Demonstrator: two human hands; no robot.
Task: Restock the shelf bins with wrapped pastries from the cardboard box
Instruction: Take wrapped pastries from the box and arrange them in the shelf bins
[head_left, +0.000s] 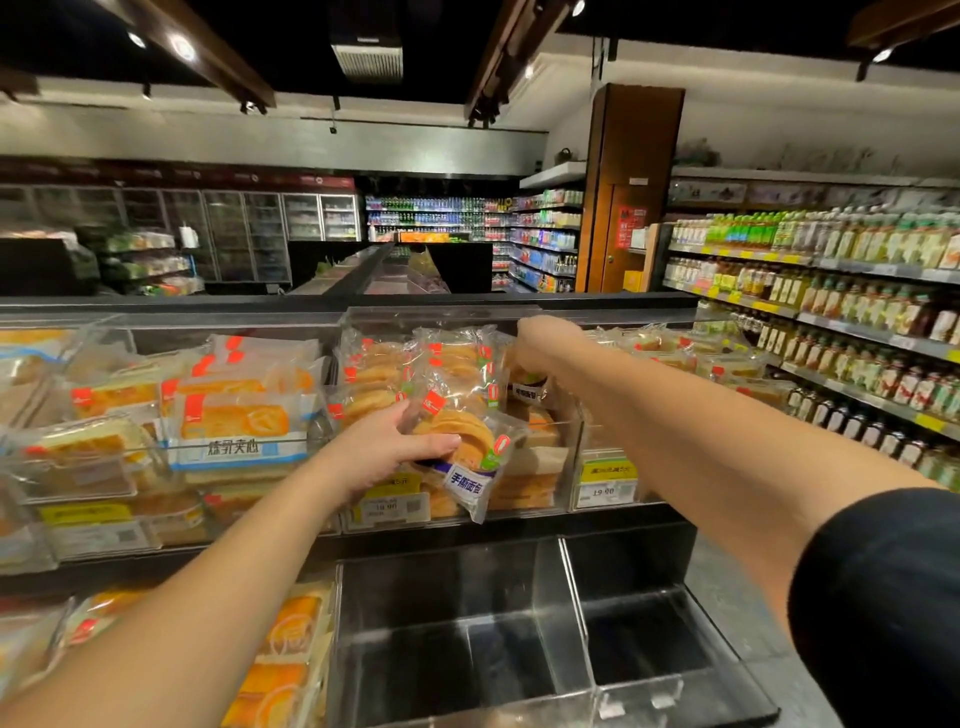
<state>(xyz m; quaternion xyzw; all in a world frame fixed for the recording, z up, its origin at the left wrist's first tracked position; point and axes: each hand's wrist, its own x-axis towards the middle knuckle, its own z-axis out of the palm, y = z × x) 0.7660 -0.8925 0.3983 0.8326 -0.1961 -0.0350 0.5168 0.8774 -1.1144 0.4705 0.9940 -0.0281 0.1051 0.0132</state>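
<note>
Clear-wrapped pastry (470, 452) sits in your left hand (387, 449), thumb and fingers curled on its left edge, held just over the front wall of the middle bin (566, 415), prob. ready to drop in. Your right hand (540, 338) reaches to the bin's back, on a dark-labelled packet (527, 387); grip is hidden, can't tell. Looks like you're making room. Lower bins (571, 597) below look bare. Cardboard box isn't in view.

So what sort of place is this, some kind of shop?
Most likely a supermarket. Clear shelf bins hold wrapped pastries above yellow price tags, shelves of bottles line the aisle to the right, and glass-door coolers stand at the back.
</note>
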